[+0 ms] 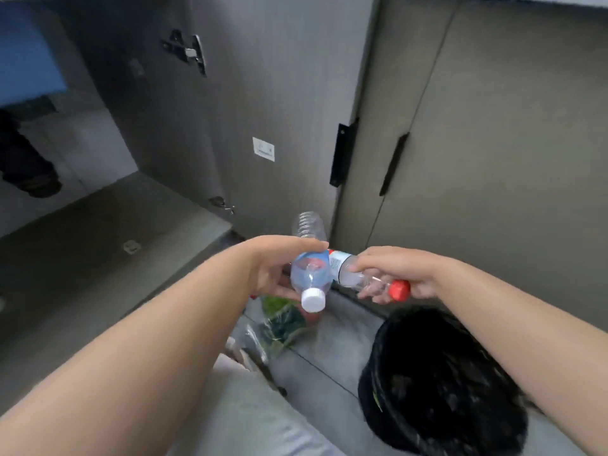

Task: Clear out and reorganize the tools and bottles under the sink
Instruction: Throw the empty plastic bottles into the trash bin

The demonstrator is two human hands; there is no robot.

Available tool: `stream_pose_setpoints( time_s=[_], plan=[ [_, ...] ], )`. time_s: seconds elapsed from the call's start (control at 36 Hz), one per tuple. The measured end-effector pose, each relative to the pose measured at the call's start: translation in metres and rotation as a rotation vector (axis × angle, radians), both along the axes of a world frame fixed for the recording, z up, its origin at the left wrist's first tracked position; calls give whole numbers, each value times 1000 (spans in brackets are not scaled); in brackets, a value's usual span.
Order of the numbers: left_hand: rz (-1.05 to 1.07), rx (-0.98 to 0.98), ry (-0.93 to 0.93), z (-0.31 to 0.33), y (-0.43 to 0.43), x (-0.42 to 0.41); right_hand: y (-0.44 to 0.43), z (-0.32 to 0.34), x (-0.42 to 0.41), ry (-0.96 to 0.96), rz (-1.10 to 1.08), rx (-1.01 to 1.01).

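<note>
Fingers curled, your left hand (pixel 269 274) grips the white-capped bottle (pixel 311 274) and your right hand (pixel 404 274) the red-capped bottle (pixel 362 279) near its neck, both outside the open cabinet (pixel 115 241), near the black bin (pixel 444 383), probably for sorting or discarding

A: White-cap bottle (pixel 311 274)?
B: Clear, blue label, ribbed far end. Was held around the middle by the left hand (pixel 273 271), tilted, cap toward the camera.
A: Red-cap bottle (pixel 358 278)?
B: Clear, white label, lay nearly level in the right hand (pixel 404 274), cap pointing right. Label end touched the first bottle's side.
</note>
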State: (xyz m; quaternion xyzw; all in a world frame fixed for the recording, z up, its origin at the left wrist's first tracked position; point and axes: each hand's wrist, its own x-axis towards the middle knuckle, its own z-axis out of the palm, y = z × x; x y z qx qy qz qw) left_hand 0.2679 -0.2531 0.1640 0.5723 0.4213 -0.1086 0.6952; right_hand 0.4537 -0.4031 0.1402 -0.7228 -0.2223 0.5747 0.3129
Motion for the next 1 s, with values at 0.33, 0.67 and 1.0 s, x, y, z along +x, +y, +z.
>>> stream_pose_setpoints(
  time_s=[0.33,0.67,1.0],
  plan=[
    [-9,-87,-252,-37,-99,45,-191,-21,49,-106,-58,-307],
    [-104,-33,-154,-58,-99,39,-162,-147,21,-781,-69,-328],
    [-143,-73,-96,-74,-88,43,-151,-167,30,-739,-249,-68]
  ],
)
